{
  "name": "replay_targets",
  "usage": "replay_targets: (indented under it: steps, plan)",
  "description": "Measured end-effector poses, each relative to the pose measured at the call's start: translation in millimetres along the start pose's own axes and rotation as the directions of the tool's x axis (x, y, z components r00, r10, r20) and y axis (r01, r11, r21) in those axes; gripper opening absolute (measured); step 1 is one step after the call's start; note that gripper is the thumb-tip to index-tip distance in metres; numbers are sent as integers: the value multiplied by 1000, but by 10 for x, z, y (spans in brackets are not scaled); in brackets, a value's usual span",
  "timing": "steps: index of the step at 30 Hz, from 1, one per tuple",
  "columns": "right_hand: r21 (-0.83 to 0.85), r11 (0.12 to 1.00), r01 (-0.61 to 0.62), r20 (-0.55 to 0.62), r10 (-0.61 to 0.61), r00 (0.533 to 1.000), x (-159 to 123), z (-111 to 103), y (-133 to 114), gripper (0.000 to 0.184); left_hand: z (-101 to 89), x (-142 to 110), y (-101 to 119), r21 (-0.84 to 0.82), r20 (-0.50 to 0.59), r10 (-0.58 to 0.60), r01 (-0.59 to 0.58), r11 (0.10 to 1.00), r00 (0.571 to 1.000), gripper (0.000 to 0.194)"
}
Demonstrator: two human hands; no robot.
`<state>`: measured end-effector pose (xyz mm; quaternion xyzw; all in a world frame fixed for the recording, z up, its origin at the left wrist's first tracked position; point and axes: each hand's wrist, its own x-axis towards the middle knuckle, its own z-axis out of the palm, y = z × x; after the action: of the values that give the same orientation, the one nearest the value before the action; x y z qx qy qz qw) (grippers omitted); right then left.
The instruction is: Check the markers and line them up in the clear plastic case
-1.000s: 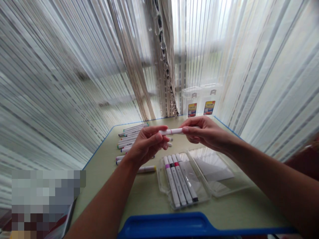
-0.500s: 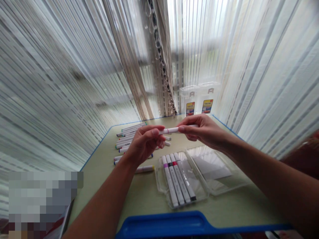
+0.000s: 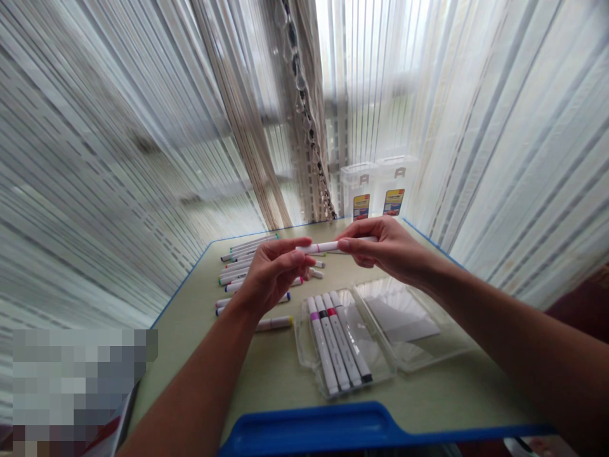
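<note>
Both of my hands hold one white marker [image 3: 324,247] level above the table. My left hand [image 3: 272,274] pinches its left end with the fingertips. My right hand [image 3: 383,249] is closed round its right end. Below them an open clear plastic case [image 3: 380,355] lies on the green table [image 3: 271,374], with several white markers [image 3: 337,341] side by side in its left half. Its right half, the lid, holds only a white sheet. More loose markers [image 3: 247,266] lie in a row behind my left hand.
Two clear plastic boxes [image 3: 378,189] with coloured labels stand at the table's far edge by the striped curtains. A single marker [image 3: 275,324] lies left of the case. A blue plastic edge [image 3: 309,431] runs along the near side. A blurred patch covers the lower left corner.
The hands and marker have hardly moved; the whole view has shifted slightly, with the hands drifting a little left and up in the picture.
</note>
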<state>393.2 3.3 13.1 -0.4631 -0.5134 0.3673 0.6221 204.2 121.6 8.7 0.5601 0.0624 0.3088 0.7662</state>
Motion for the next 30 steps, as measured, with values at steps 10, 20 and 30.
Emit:
replay_targets:
  steps: [10,20,30]
  plan:
    - [-183,981,62,-44,-71,997,-9,-8,-5,27,49,30,15,65,-123,-39,48,997,992,16]
    - [-235,971,41,-57,-56,997,1,-29,19,31,36,29,-33,236,-133,19,13,972,991,17]
    - [-365,928,80,-25,-95,995,-10,5,-34,34,53,23,-43,288,-140,-16,56,956,990,20]
